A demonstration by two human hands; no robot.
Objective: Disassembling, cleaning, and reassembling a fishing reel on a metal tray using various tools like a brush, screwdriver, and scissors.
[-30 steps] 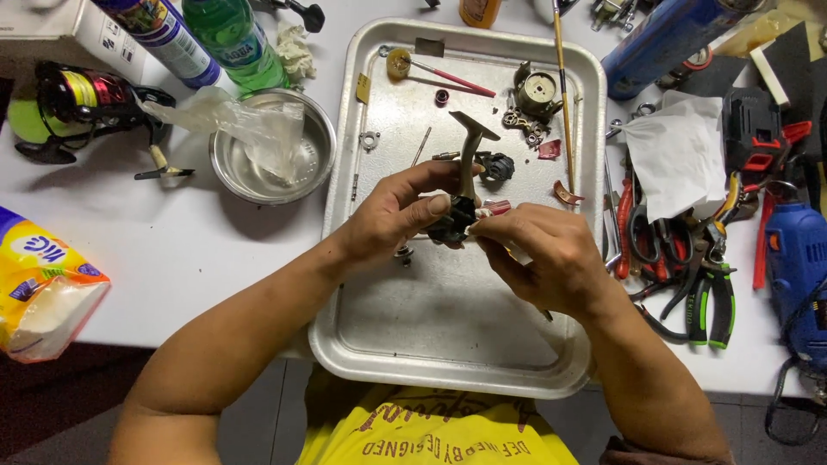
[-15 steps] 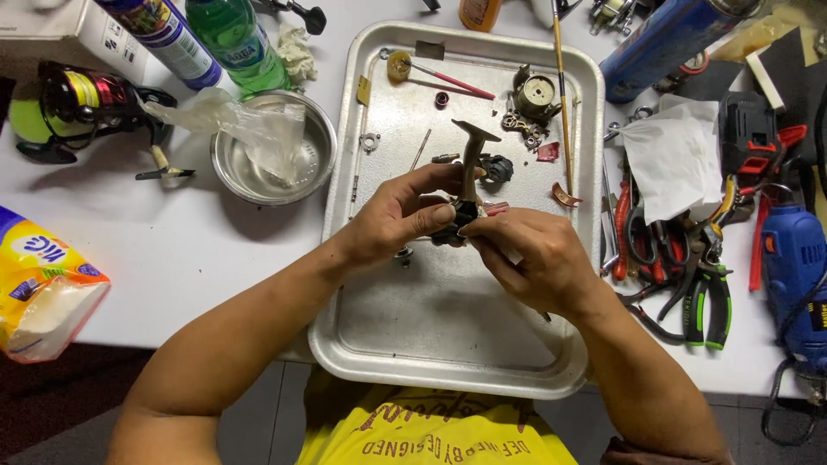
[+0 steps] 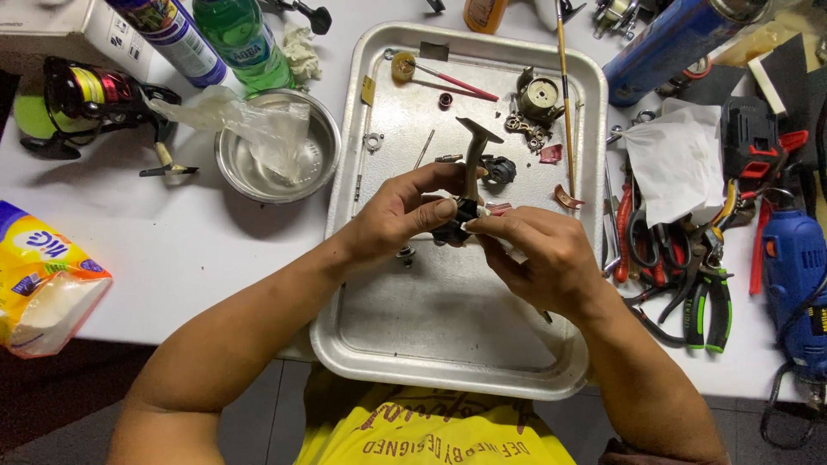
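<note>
Over the middle of a metal tray [image 3: 448,344], my left hand [image 3: 396,215] grips a dark fishing reel body [image 3: 469,176] whose stem points away from me. My right hand [image 3: 538,258] presses a small white bit, perhaps a wipe or swab, against the lower part of that body with thumb and fingers. Loose reel parts lie on the tray beyond my hands: a round grey spool housing [image 3: 541,96], a dark gear piece [image 3: 500,169], small screws and a red-handled brush [image 3: 444,76].
A steel bowl [image 3: 237,168] with a crumpled plastic bag sits left of the tray. Bottles [image 3: 241,39] and a spinning reel [image 3: 86,95] stand at the back left, a tissue pack [image 3: 43,275] at front left. Pliers [image 3: 702,297], a white cloth [image 3: 676,164] and a blue rotary tool [image 3: 797,275] crowd the right.
Both hands have stayed over the tray with the reel body; the fingers of my right hand have shifted slightly against it.
</note>
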